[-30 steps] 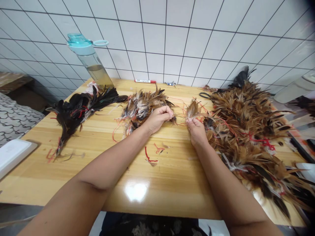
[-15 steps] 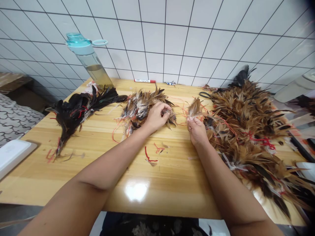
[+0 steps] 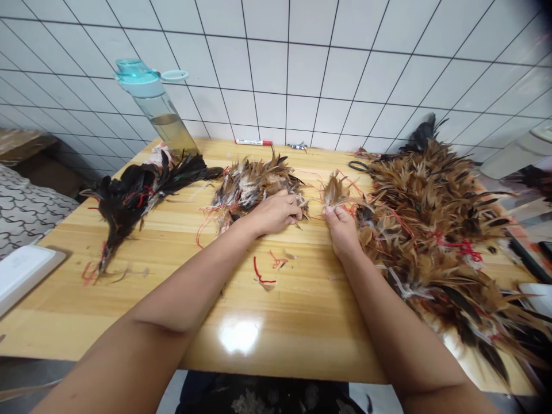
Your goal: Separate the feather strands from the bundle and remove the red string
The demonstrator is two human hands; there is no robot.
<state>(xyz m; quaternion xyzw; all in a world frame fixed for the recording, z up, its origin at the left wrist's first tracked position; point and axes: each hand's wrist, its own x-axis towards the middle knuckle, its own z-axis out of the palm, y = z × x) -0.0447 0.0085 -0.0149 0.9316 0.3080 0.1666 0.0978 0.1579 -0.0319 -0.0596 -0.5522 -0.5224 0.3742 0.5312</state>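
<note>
My right hand (image 3: 344,229) pinches a small bunch of brown feathers (image 3: 334,188) by its base, tips pointing up and away from me. At the right edge of a loose pile of mixed brown and white feathers (image 3: 245,187), my left hand (image 3: 280,213) rests with fingers curled down. Its fingertips are partly hidden, and what they grip cannot be made out. Thin red string (image 3: 199,233) trails from the pile. Nearer me on the wooden table (image 3: 310,322) lie a short red string (image 3: 257,269) and some feather scraps.
Black feathers (image 3: 118,201) lie at the left, near a tilted-looking water bottle (image 3: 166,115). Large brown feather bundles (image 3: 435,190) tied with string cover the right side. A red-and-white marker (image 3: 253,142) sits by the tiled wall, and a white box (image 3: 28,273) at the left edge.
My left hand has lowered from just above the pile onto its right edge, its fingers turning downward. The right hand, still holding the feather bunch, has shifted slightly left.
</note>
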